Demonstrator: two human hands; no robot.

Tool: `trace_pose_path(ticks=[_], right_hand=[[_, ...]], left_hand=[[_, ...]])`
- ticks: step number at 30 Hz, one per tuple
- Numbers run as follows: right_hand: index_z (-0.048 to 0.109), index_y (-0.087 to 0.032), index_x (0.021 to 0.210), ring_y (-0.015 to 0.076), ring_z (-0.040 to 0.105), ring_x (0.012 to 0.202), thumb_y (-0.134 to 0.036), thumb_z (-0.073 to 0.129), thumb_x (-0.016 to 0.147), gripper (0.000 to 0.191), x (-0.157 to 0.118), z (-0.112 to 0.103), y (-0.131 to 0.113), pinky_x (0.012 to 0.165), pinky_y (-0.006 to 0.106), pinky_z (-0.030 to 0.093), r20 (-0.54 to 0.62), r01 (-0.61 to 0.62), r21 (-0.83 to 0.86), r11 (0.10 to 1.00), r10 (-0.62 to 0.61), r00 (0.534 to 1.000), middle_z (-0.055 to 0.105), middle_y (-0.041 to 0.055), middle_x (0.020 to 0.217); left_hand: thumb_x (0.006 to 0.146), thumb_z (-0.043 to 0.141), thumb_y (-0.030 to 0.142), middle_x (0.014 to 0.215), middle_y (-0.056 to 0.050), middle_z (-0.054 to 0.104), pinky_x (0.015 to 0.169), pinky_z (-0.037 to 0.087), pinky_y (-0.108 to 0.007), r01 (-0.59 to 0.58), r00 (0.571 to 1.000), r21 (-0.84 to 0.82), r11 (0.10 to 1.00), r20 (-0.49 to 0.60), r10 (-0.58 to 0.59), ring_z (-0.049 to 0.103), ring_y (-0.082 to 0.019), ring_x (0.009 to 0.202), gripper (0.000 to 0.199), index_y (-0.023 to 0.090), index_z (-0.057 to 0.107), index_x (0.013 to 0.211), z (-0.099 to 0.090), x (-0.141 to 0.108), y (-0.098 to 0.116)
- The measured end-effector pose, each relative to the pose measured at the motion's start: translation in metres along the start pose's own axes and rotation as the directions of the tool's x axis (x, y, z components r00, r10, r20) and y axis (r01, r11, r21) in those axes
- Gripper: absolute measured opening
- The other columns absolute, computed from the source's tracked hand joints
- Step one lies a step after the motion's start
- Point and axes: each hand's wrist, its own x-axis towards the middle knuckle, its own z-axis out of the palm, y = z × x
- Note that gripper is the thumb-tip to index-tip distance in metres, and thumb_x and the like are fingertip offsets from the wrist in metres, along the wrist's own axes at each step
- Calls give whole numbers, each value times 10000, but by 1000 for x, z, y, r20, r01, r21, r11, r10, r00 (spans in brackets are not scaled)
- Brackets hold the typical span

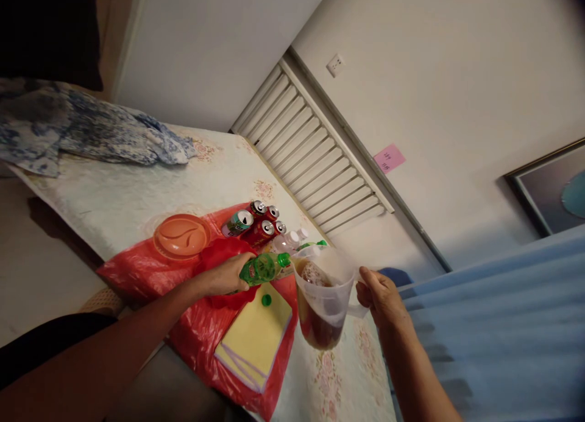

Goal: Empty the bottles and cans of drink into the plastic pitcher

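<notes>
My left hand (232, 274) is wrapped round a green plastic bottle (261, 268), tilted so that its mouth meets the rim of a clear measuring jug (325, 294). Brown liquid with some froth sits inside the jug. By its handle, my right hand (382, 299) grips the jug above the bed. Below the bottle, a green bottle cap (266, 300) lies on a folded yellow cloth (256, 337). Whether liquid is running from the bottle I cannot tell.
Several drink cans (261, 228) and clear bottles (287, 240) stand behind the bottle. An orange dish (183, 236) rests on a red plastic sheet (196, 330). A radiator (311, 148) lines the wall; a blue curtain (498, 324) hangs at right.
</notes>
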Motion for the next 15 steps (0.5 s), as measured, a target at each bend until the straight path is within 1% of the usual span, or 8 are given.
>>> trace_pose_path(ticks=[5,9,15], right_hand=[[364,-226,495,55,198,397,-624,705,741,578,1,-1,0,401,230,161,2,11,-6,1000,-11,1000,303,-80,408],[367,-226,487,54,202,392,-624,702,742,580,2,-2,0,396,230,168,-1,24,-17,1000,-24,1000,304,-79,405],[386,-223,489,55,214,384,-619,697,746,565,4,-7,0,389,234,160,5,22,-27,999,-22,1000,303,-77,398]], left_hand=[[554,586,140,933,-24,622,641,429,-275,36,999,-18,999,19,-36,603,-231,850,525,170,521,1074,-1,-2,5],[550,581,142,921,-17,636,646,436,-275,26,1000,-29,999,14,-26,612,-233,848,537,177,518,1082,0,-2,5],[556,593,143,983,-31,651,673,453,-281,3,1000,-9,1000,7,-3,624,-248,905,549,187,525,1099,1,1,-1]])
